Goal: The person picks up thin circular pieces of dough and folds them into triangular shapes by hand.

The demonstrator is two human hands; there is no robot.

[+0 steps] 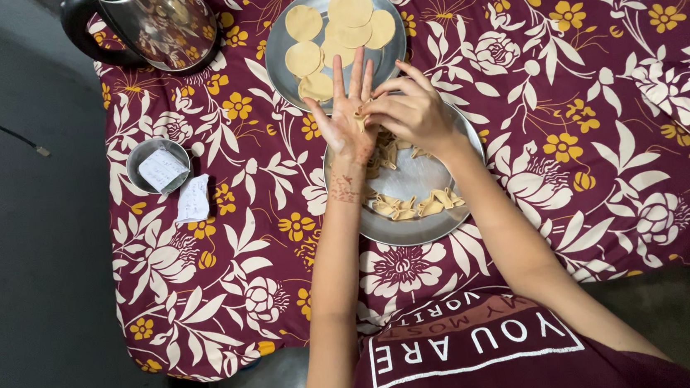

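Maroon floral tablecloth (604, 113) over a table, dark grey floor (27, 272)

A cloth-covered surface with dishes set out on it

A maroon cloth (571, 116) printed with white and yellow flowers covers the surface. On it stand two round steel plates: the far plate (281, 33) bears flat pale dough discs (350, 9), the near plate (414, 225) bears folded dough pieces (417, 204). A shiny steel kettle (164, 22) with a black handle stands at the far left corner. A small steel bowl (138, 158) holding white paper sits left, with a folded white paper (193, 199) just beside it.
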